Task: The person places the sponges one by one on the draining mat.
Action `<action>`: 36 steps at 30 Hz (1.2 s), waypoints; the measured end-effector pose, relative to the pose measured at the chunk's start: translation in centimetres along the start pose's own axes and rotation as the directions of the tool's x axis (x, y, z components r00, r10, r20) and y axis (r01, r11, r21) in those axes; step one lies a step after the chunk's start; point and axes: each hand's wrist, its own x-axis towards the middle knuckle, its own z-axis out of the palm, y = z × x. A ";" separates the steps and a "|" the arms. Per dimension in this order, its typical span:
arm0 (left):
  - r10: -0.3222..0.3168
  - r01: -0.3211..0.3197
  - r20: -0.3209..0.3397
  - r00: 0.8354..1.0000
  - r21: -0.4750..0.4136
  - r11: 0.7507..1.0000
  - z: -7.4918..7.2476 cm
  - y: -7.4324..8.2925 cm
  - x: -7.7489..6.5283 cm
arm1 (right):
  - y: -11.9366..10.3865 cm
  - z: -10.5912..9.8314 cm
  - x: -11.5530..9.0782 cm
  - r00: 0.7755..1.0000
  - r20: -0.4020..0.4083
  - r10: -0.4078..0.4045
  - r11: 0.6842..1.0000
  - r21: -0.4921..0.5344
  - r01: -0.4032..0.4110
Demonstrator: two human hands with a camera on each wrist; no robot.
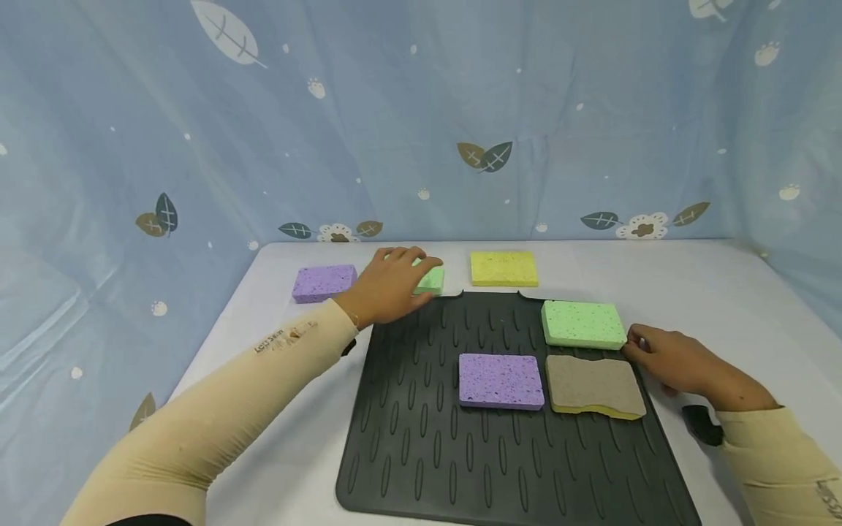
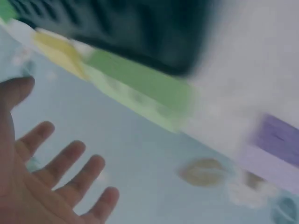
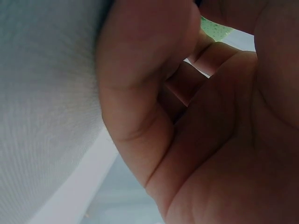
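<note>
My left hand (image 1: pixel 388 285) reaches over the back left, fingers spread, partly covering a light green sponge (image 1: pixel 430 281). In the left wrist view, a gap shows between the fingers and that green sponge (image 2: pixel 140 88). Nothing is in the left palm. My right hand (image 1: pixel 677 361) rests low beside the right edge of a dark ridged mat (image 1: pixel 408 453). Its fingers curl, with fingertips right at the mat's edge and the corner of another green sponge (image 1: pixel 584 325). In the right wrist view the curled fingers (image 3: pixel 135 84) hide their tips; I cannot tell whether they pinch anything.
On the mat lie a purple sponge (image 1: pixel 501 381) and a yellow sponge with a grey-brown top (image 1: pixel 595 387). Behind it on the white table (image 1: pixel 671 281) are a yellow sponge (image 1: pixel 504 269) and, further left, a purple sponge (image 1: pixel 322 281). A blue patterned curtain (image 1: pixel 421 109) hangs behind.
</note>
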 end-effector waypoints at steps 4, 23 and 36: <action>-0.116 0.116 0.061 0.991 -0.004 0.993 0.8 -4.1 -0.4 | 0.1 0.0 -0.1 1.000 -0.006 -0.011 1.000 -0.019 0.011; -0.333 0.407 0.375 0.865 -0.140 0.902 3.2 -14.7 -4.6 | 0.2 0.1 -0.1 1.000 -0.001 -0.014 1.000 -0.004 0.014; -0.334 0.386 0.342 0.878 -0.096 0.917 3.0 -14.9 -5.0 | 0.3 0.2 0.0 1.000 -0.007 -0.010 1.000 -0.009 0.010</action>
